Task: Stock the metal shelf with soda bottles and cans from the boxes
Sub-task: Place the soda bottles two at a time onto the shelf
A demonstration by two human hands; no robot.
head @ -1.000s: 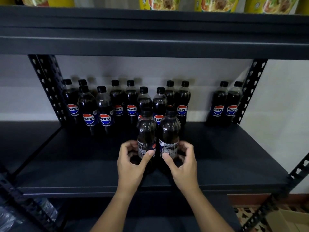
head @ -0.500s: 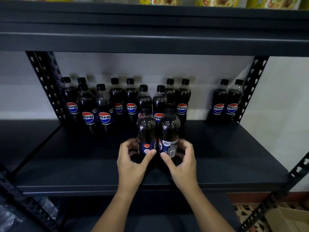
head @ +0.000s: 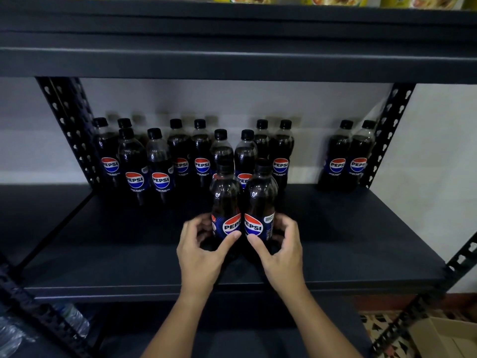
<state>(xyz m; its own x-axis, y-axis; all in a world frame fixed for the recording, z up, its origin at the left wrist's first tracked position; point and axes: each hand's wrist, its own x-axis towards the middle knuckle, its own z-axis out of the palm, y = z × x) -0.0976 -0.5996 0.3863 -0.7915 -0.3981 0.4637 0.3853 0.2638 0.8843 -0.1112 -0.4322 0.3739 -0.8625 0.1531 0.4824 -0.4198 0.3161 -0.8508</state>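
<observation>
Left hand [head: 200, 250]: curled round left front bottle [head: 225, 202]
Right hand [head: 281, 250]: curled round right front bottle [head: 260, 200]
Change: both labels now turned forward; logos face out
Place: upright on shelf [head: 361, 244], before stocked rows
Meaning: facing nearly done; release next

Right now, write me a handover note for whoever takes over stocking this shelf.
Left hand: fingers curled round the left front dark plastic Pepsi bottle, logo facing out.
Right hand: fingers curled round the right front dark Pepsi bottle beside it, logo out.
Both bottles stand upright on the black metal shelf, ahead of the rows.
Done: rows of Pepsi bottles at the back, plus a pair at the far right.
Left: release these two, fill the bare shelf; a cardboard box sits lower right, contents unseen.
</observation>
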